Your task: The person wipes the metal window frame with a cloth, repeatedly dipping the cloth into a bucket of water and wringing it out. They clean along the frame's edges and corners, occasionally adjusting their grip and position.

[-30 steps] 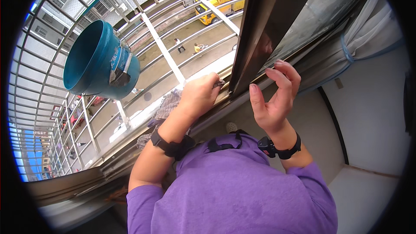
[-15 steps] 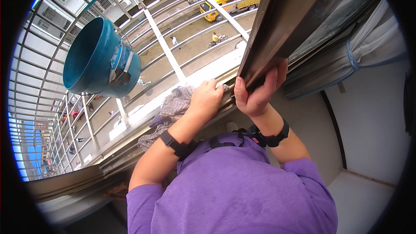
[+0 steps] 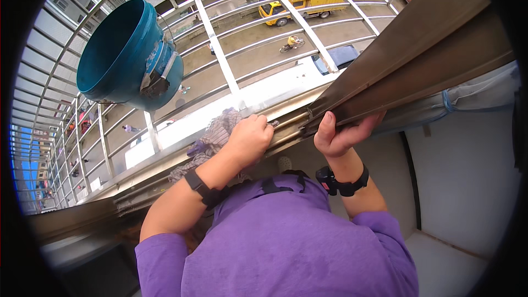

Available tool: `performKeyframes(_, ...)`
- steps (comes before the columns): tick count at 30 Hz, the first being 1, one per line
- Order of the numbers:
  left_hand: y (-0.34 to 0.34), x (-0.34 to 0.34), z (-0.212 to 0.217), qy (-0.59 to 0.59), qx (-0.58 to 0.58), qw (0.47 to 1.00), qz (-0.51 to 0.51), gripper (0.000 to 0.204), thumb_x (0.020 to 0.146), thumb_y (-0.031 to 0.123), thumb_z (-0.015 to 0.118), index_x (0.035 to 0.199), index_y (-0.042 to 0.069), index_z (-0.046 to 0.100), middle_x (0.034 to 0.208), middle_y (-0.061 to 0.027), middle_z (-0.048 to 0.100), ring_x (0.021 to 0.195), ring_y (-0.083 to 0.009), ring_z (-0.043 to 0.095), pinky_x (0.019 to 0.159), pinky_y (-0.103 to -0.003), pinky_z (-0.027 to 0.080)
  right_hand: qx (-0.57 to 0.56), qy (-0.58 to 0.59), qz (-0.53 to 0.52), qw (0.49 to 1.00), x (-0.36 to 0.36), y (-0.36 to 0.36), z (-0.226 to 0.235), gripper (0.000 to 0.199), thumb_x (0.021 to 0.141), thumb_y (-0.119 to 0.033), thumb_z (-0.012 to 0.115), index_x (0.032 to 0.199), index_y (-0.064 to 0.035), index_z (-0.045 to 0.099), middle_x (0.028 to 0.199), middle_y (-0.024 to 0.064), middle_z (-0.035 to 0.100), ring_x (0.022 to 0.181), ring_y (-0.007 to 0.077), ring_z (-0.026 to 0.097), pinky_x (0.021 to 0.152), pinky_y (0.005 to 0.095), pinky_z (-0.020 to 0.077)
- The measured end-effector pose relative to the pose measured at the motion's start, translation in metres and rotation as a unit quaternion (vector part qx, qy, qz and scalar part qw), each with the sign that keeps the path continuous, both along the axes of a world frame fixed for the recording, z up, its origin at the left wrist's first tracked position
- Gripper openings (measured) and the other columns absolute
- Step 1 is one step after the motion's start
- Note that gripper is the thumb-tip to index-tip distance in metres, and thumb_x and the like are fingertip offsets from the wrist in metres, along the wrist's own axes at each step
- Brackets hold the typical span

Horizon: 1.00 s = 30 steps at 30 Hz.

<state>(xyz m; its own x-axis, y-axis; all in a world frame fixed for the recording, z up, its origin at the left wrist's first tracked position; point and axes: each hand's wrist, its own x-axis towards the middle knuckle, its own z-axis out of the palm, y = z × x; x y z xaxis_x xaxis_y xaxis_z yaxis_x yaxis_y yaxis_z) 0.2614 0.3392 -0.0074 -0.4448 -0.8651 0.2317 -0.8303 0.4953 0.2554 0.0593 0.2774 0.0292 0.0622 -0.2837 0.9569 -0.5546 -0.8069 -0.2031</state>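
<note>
Pressing a striped grey cloth (image 3: 212, 142) down onto the metal window track (image 3: 165, 168), my left hand (image 3: 248, 138) has its grip closed over the bunched fabric, which lies along the sill rail just left of the sliding frame. My right hand (image 3: 342, 135) has its grip clamped on the lower edge of the brown sliding window frame (image 3: 407, 60), thumb up against its face. Both wrists carry black bands. Beyond the rail, a teal bucket (image 3: 129, 52) hangs on the security bars (image 3: 217, 49), and far below lies a street with a yellow truck (image 3: 300, 0).
</note>
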Motion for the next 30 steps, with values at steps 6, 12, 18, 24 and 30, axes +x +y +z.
performKeyframes(6, -0.035, -0.027, -0.01, 0.006, -0.015, 0.999, -0.036, 0.012, 0.078, 0.015, 0.056, 0.075, 0.003, 0.056, 0.078, -0.0131, 0.054, 0.075, -0.0304, 0.056, 0.062, -0.042, 0.049, 0.013, 0.009, -0.001, 1.0, -0.001, 0.0, -0.006, 0.076, 0.089, -0.023, 0.061, 0.144, 0.0047, 0.017, 0.146, 0.0363, 0.017, 0.138, 0.0476, 0.02, 0.11, 0.0551, 0.0207)
performKeyframes(12, 0.011, 0.013, 0.0, -0.025, 0.045, 0.997, 0.051, 0.02, 0.071, 0.014, 0.065, 0.091, 0.008, 0.065, 0.08, -0.0096, 0.058, 0.078, -0.0294, 0.056, 0.067, -0.041, 0.049, 0.028, 0.016, -0.004, 0.999, -0.006, 0.002, -0.002, 0.077, 0.091, -0.021, 0.055, 0.147, 0.0055, 0.008, 0.147, 0.0324, 0.016, 0.136, 0.0439, 0.024, 0.111, 0.0508, 0.0243)
performKeyframes(18, 0.044, 0.074, 0.013, -0.057, 0.08, 0.995, 0.004, 0.015, 0.068, 0.007, 0.059, 0.082, 0.005, 0.06, 0.073, -0.0096, 0.055, 0.072, -0.0286, 0.054, 0.061, -0.039, 0.048, 0.005, -0.024, 0.019, 1.0, -0.002, -0.004, -0.008, 0.075, 0.092, -0.026, 0.055, 0.146, 0.0054, 0.014, 0.146, 0.0333, 0.018, 0.134, 0.046, 0.025, 0.11, 0.0531, 0.0244)
performKeyframes(24, 0.01, 0.055, 0.002, -0.072, -0.022, 0.986, -0.149, 0.012, 0.07, 0.018, 0.055, 0.07, 0.006, 0.052, 0.068, -0.0081, 0.05, 0.067, -0.0245, 0.051, 0.056, -0.035, 0.045, 0.002, -0.019, -0.017, 1.0, 0.005, -0.002, 0.0, 0.075, 0.09, -0.026, 0.056, 0.145, 0.0069, 0.016, 0.142, 0.0324, 0.028, 0.131, 0.044, 0.03, 0.107, 0.0522, 0.0272)
performKeyframes(30, 0.012, 0.038, -0.008, -0.033, 0.007, 0.999, -0.034, 0.012, 0.069, 0.013, 0.06, 0.078, 0.006, 0.057, 0.074, -0.008, 0.055, 0.073, -0.027, 0.055, 0.061, -0.036, 0.049, 0.003, -0.034, -0.012, 0.999, 0.001, -0.006, -0.004, 0.074, 0.09, -0.023, 0.055, 0.143, 0.009, 0.016, 0.14, 0.0326, 0.029, 0.126, 0.0425, 0.036, 0.106, 0.051, 0.0292)
